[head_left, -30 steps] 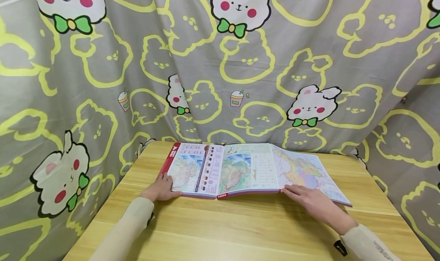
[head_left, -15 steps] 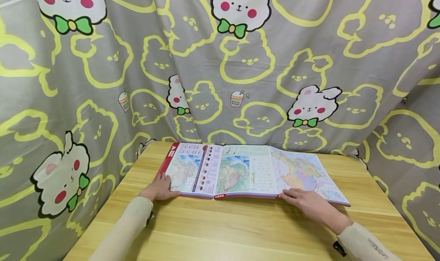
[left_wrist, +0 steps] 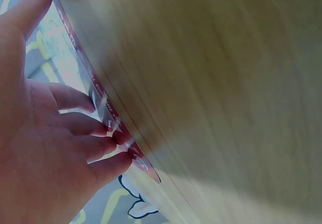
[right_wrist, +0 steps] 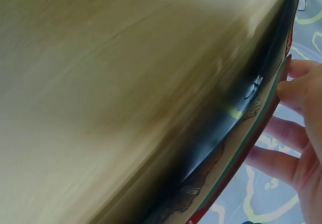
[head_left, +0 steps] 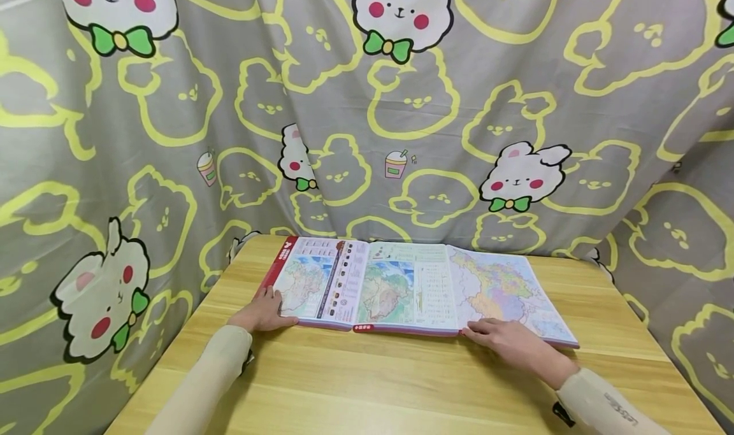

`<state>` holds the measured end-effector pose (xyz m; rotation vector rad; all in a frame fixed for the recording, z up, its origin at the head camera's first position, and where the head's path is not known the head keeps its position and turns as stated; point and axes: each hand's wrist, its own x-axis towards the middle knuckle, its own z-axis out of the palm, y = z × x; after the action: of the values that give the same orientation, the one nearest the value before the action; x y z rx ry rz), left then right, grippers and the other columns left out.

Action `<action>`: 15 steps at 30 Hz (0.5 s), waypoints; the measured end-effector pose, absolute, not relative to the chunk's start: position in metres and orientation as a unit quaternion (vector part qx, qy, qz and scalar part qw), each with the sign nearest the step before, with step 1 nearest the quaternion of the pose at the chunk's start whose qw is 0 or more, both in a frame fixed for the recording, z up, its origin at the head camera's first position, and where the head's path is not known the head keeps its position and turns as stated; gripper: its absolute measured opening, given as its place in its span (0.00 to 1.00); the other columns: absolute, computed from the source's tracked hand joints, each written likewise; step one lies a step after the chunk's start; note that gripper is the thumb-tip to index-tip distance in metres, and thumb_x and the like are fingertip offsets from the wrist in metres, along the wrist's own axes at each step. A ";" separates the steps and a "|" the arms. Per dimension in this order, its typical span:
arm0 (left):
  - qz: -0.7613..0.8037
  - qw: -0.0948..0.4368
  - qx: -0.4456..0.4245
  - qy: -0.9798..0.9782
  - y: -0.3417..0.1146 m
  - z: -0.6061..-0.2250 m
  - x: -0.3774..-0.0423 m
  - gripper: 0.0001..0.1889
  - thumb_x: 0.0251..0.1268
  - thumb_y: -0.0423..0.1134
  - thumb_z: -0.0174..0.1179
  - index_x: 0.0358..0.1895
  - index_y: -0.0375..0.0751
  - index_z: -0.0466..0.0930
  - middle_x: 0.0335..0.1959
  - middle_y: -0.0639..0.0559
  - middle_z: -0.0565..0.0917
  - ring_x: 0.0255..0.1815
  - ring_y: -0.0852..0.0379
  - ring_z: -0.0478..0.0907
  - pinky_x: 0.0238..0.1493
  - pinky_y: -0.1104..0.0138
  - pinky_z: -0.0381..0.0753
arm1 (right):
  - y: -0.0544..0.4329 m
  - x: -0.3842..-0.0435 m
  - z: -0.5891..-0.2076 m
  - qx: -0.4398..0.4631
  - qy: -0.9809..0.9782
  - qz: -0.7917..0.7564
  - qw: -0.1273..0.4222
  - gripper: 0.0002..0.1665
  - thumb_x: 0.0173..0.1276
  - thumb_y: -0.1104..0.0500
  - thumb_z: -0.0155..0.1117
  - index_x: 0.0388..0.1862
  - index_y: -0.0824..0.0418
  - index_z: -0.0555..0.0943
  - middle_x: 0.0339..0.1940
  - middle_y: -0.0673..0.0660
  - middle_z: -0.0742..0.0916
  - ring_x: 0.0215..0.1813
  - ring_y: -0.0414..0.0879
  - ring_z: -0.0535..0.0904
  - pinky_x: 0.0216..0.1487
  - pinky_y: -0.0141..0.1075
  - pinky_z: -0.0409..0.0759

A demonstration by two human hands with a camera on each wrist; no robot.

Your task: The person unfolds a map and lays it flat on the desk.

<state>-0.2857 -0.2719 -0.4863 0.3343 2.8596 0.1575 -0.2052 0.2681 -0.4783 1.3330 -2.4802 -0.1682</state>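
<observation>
A folded map (head_left: 388, 295) lies spread in three panels across the wooden table, showing coloured maps and small text. At its left panel, my left hand (head_left: 265, 311) rests spread over the near corner. Fingertips (left_wrist: 123, 159) lie along the red border in the left wrist view, and the thumb is at the near edge. My right hand (head_left: 513, 342) pinches the map's near edge by the fold between the middle and right panels. The right wrist view shows the thumb (right_wrist: 292, 92) at the edge and the other fingers reaching over the far face; a dark gap shows beneath the sheet.
A grey curtain (head_left: 424, 116) with yellow outlines and rabbit prints hangs behind and to both sides of the table (head_left: 367, 384). The map's far edge lies close to the curtain. Both forearms wear light sleeves (head_left: 209, 371).
The right hand has moved slightly left and down toward the viewer, lowering the near edge of the middle panel. The map has shifted a little left; the left hand moved slightly with it.
</observation>
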 end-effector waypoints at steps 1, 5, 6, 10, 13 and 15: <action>0.055 0.130 0.114 0.983 -0.273 -0.487 -0.286 0.55 0.54 0.69 0.56 0.64 0.15 0.57 0.66 0.18 0.54 0.69 0.28 0.49 0.67 0.44 0.51 | 0.267 -0.205 -0.479 0.468 -0.867 -0.061 0.158 0.27 0.55 0.70 0.64 0.56 0.57 0.81 0.51 0.57 0.84 0.48 0.52 0.81 0.32 0.41 0.81; 0.060 0.131 0.113 0.983 -0.275 -0.487 -0.285 0.55 0.54 0.68 0.57 0.64 0.14 0.56 0.65 0.18 0.54 0.69 0.27 0.49 0.66 0.43 0.52 | 0.264 -0.206 -0.480 0.475 -0.865 -0.067 0.149 0.26 0.57 0.69 0.63 0.56 0.56 0.81 0.50 0.56 0.84 0.48 0.51 0.81 0.33 0.41 0.82; 0.059 0.131 0.112 0.983 -0.275 -0.487 -0.285 0.55 0.54 0.68 0.57 0.64 0.15 0.56 0.65 0.18 0.55 0.69 0.27 0.50 0.66 0.43 0.53 | 0.263 -0.206 -0.481 0.477 -0.864 -0.068 0.149 0.25 0.57 0.68 0.62 0.56 0.55 0.81 0.50 0.56 0.84 0.47 0.51 0.81 0.33 0.41 0.82; 0.057 0.128 0.114 0.984 -0.277 -0.486 -0.285 0.54 0.54 0.67 0.58 0.62 0.14 0.58 0.64 0.17 0.56 0.68 0.27 0.51 0.65 0.43 0.54 | 0.260 -0.206 -0.483 0.482 -0.861 -0.069 0.149 0.24 0.58 0.67 0.62 0.55 0.55 0.82 0.49 0.56 0.85 0.46 0.51 0.82 0.32 0.41 0.81; 0.060 0.129 0.110 0.984 -0.277 -0.486 -0.285 0.53 0.54 0.66 0.59 0.63 0.15 0.58 0.65 0.17 0.55 0.68 0.26 0.51 0.65 0.42 0.54 | 0.260 -0.206 -0.483 0.482 -0.862 -0.067 0.143 0.24 0.59 0.67 0.62 0.55 0.54 0.82 0.49 0.56 0.85 0.46 0.51 0.82 0.31 0.40 0.81; 0.060 0.135 0.105 0.983 -0.277 -0.486 -0.285 0.54 0.54 0.67 0.58 0.64 0.15 0.57 0.65 0.18 0.55 0.68 0.27 0.50 0.65 0.43 0.54 | 0.259 -0.206 -0.483 0.483 -0.862 -0.066 0.138 0.23 0.59 0.67 0.62 0.55 0.54 0.82 0.49 0.56 0.85 0.46 0.52 0.82 0.31 0.41 0.81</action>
<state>-0.2853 -0.2772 -0.4865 0.3039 2.8495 0.1751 -0.2064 0.2592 -0.4831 1.3957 -2.4935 -0.1897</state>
